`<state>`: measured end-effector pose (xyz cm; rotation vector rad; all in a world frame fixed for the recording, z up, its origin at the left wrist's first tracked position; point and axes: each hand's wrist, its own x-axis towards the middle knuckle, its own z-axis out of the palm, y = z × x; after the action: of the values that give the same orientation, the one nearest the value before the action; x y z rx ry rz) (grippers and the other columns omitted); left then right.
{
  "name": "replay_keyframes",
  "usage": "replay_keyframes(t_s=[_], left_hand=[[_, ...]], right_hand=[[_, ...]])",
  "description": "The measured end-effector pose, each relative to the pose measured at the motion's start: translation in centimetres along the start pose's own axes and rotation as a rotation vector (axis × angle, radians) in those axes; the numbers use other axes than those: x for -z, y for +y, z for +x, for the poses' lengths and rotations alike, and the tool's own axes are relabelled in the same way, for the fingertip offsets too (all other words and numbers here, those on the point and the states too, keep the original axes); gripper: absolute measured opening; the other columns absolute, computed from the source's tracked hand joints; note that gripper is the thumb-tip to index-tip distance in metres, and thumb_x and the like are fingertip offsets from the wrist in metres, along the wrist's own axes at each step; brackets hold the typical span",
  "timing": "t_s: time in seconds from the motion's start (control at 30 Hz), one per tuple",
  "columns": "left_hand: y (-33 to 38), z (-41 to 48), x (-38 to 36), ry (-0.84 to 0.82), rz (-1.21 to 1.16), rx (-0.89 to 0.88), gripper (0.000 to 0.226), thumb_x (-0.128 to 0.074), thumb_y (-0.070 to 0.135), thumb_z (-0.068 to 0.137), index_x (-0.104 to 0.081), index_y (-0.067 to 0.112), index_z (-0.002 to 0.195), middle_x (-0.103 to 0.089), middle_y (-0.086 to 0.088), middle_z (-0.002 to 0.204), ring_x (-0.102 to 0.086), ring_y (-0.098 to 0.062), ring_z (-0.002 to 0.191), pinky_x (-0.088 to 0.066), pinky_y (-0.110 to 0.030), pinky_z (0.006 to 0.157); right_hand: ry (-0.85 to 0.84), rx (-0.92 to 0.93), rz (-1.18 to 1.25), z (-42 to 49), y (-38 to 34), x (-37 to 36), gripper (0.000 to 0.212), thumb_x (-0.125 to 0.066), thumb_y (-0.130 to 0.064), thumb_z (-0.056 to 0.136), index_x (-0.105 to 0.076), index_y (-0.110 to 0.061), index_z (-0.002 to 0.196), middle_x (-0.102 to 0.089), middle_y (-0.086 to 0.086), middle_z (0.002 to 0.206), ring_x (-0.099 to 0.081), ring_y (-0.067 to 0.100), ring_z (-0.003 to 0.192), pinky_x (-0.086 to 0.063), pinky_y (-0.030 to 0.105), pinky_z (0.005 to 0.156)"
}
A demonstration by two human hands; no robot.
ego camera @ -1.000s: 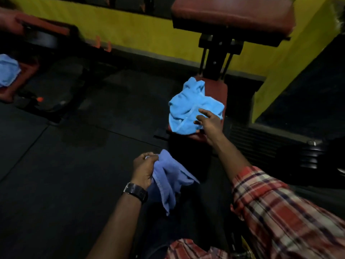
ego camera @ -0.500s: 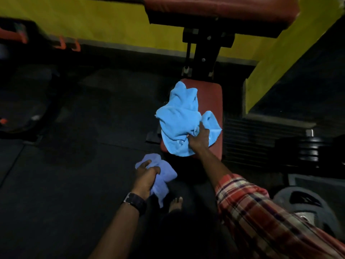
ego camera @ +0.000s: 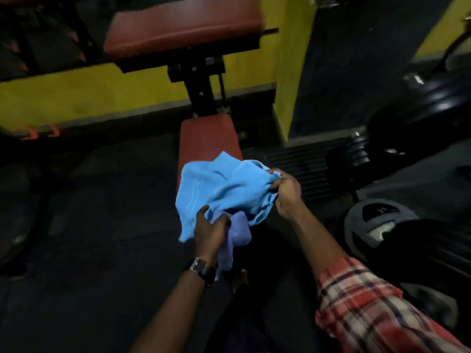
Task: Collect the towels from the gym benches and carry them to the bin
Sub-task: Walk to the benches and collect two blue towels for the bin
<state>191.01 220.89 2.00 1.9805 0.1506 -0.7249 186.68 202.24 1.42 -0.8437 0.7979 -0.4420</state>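
Legible text, labels, brands, numbers, signs: none, for you can read no marking anywhere in this dark, blurred view, the wristwatch (ego camera: pixel 198 265) face and the weight plate (ego camera: pixel 353 226) included.

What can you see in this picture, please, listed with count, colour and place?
blue towel: one, light blue, centre, in front of the seat
purple towel: one, pale purple, under the blue towel
seat: one, red, centre
upper pad: one, red, top centre
post: one, black, between the pads
wall: yellow, behind the bench
hooks: two, orange, far left
plates: several, black, right
grey plate: one, lower right
floor: dark, left
watch: one, left wrist
sleeve: one, red plaid, right arm
foot: one, bare, between the arms
left hand: holds the purple towel
right hand: grips the blue towel's right edge
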Motion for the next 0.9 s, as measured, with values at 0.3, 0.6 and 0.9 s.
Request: replay_keyframes(t_s=[0.3, 0.6, 0.9], left_hand=[[-4.0, -18.6, -13.9, -0.581, 0.501, -0.266, 0.027, -0.068, 0.032, 0.066, -0.076, 0.015, 0.086, -0.077, -0.007, 0.084, -0.073, -0.022, 0.082, -0.059, -0.04, 0.078], [-4.4, -35.6, -26.4, -0.955, 0.642, -0.634, 0.031, -0.066, 0.049, 0.053, -0.077, 0.035, 0.079, -0.076, 0.012, 0.074, -0.07, -0.004, 0.071, -0.052, -0.024, 0.062], [-6.7, -51.0, -39.6, -1.438, 0.376, -0.732, 0.015, -0.068, 0.018, 0.07, -0.074, 0.006, 0.075, -0.074, -0.017, 0.084, -0.064, -0.02, 0.082, -0.051, -0.042, 0.085]], right_hand=[[0.168, 0.134, 0.203, -20.8, -4.7, 21.2, 0.019, -0.039, -0.003, 0.05, -0.057, -0.007, 0.056, -0.057, 0.004, 0.054, -0.052, 0.021, 0.057, -0.044, 0.023, 0.055], [0.344, 0.472, 0.514, -39.2, -8.1, 40.5, 0.02, -0.045, -0.014, 0.065, -0.058, -0.016, 0.049, -0.055, 0.001, 0.055, -0.052, 0.015, 0.055, -0.044, 0.025, 0.059], [0.797, 0.823, 0.849, -53.9, -9.8, 55.7, 0.01, -0.047, -0.017, 0.063, -0.053, -0.023, 0.056, -0.055, -0.004, 0.062, -0.054, 0.013, 0.058, -0.047, 0.023, 0.059]])
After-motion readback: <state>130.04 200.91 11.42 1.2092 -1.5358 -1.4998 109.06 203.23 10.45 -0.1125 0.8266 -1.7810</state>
